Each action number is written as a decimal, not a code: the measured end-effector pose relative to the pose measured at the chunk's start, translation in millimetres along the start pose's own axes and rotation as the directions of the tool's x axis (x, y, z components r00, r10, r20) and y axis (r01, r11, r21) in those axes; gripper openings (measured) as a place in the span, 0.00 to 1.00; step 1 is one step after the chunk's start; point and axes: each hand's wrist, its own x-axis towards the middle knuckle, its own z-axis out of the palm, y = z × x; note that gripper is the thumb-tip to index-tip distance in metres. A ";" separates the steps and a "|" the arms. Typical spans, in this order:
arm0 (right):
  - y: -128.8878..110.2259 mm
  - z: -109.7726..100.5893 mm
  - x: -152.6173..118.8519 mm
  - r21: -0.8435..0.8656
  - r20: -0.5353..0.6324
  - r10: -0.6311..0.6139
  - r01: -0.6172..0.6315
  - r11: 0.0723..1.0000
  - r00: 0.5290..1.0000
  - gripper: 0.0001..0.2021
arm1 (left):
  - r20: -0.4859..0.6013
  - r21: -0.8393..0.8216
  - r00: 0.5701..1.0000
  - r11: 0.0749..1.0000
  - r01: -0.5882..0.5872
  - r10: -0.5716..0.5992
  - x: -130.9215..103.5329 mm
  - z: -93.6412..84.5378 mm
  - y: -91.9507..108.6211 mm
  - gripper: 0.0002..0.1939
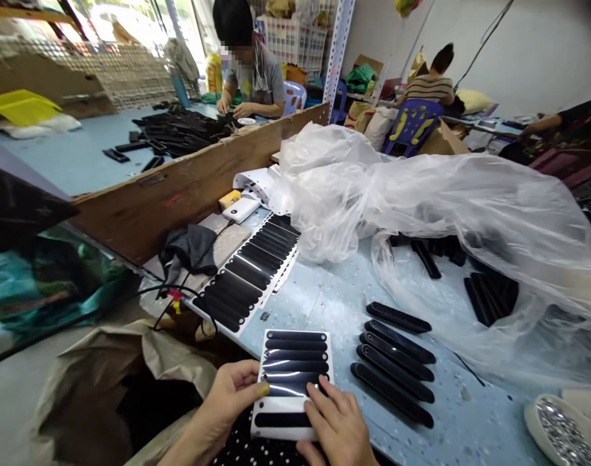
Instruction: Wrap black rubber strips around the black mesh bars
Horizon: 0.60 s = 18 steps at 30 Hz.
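Note:
A white sheet of black adhesive strips (285, 405) is held at the table's front edge, over a dotted black cloth. My left hand (233, 393) pinches its left edge, thumb on top, with a yellowish mark on the thumb. My right hand (338, 417) grips the lower right side, fingertips pressed on the face of the sheet and the thumb low by its bottom edge. One strip near the bottom sits apart from the others, below a bare white band. To the right lie several long black plastic pieces (397, 374) in a slanted row.
Larger strip sheets (237, 281) lie along the left, beside a dark cloth (191, 249) and a white device (241, 209). Crumpled clear plastic (421, 194) covers more black pieces. A bowl of small shiny parts (562, 430) stands right. Beyond a wooden board (178, 188), a person works.

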 end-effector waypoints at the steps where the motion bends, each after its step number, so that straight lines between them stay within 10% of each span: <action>1: -1.4 -5.7 3.4 0.030 0.003 0.018 -0.018 0.999 1.000 0.17 | 0.028 -0.127 0.999 0.992 0.023 -0.019 -1.6 4.8 -0.9 0.15; 6: -9.9 -25.9 40.8 0.149 -0.134 0.213 -0.193 0.970 0.968 0.11 | 0.085 -0.353 0.995 0.932 0.078 -0.051 -7.0 16.0 3.7 0.15; 12: -17.3 -2.9 78.2 0.316 -0.117 0.307 -0.258 0.913 0.944 0.15 | 0.036 -0.304 0.999 0.952 0.040 -0.030 -5.2 23.4 6.4 0.12; 18: -6.9 -8.9 83.1 0.718 0.020 0.509 -0.367 0.591 0.861 0.10 | 0.059 -0.193 0.995 0.979 -0.073 0.085 9.7 33.8 23.9 0.08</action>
